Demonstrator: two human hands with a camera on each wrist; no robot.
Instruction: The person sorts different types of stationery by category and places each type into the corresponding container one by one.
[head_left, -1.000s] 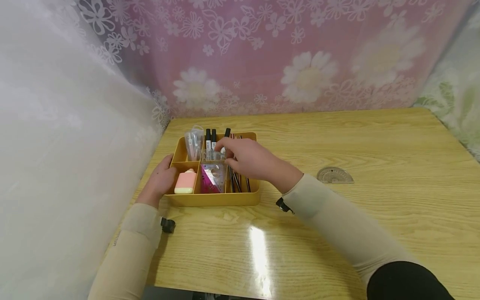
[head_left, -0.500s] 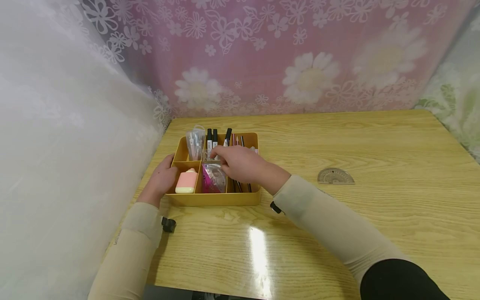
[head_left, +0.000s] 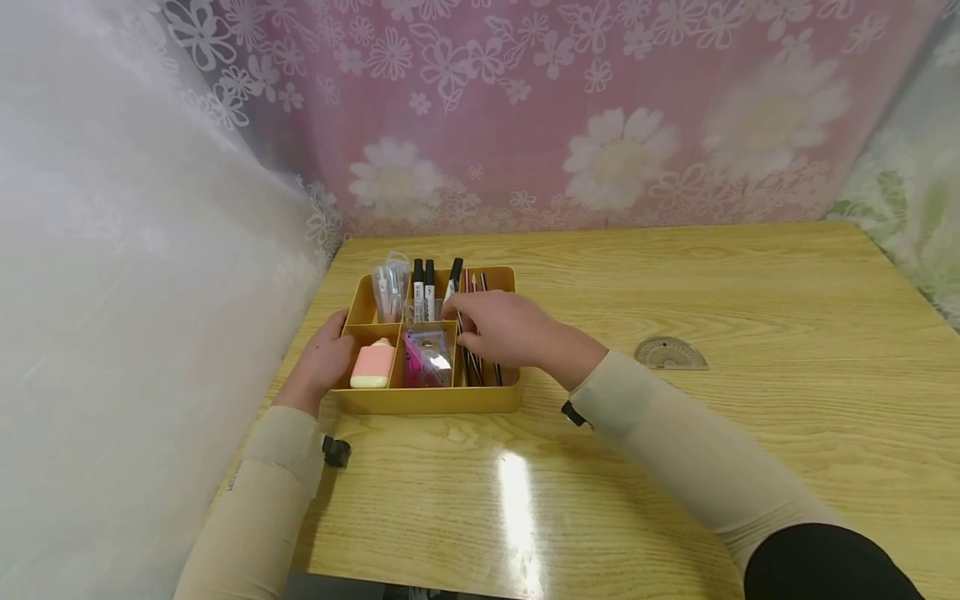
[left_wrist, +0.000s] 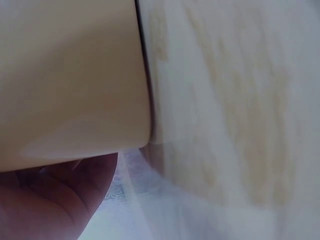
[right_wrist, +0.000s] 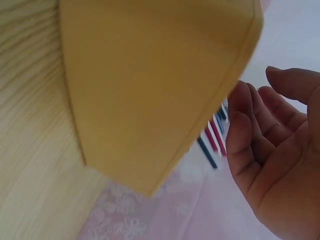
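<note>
A yellow divided desk organizer (head_left: 427, 402) stands at the table's left. My left hand (head_left: 327, 354) grips its left wall, thumb over the rim; the left wrist view shows curled fingers (left_wrist: 75, 190) below the wall. My right hand (head_left: 506, 327) is over the right-hand compartment, fingers loosely bent, thumb apart from the index finger in the right wrist view, nothing visible between them. Beneath it are several slim pencils (head_left: 498, 373), partly hidden. Close to its fingertips stand black-capped markers (head_left: 430, 279). The front middle compartment holds a pink-and-clear plastic packet (head_left: 420, 358).
A pink bottle (head_left: 372, 362) with a cream base lies in the front left compartment, and clear-wrapped pens (head_left: 390, 287) stand behind it. Out on the wooden table (head_left: 750, 467), to the right, lies a clear protractor (head_left: 670, 353). A pink floral curtain (head_left: 480, 150) hangs behind.
My right hand shifts left over the front middle compartment, then back right. The clear plastic in that compartment has changed position. My left hand stays on the organizer.
</note>
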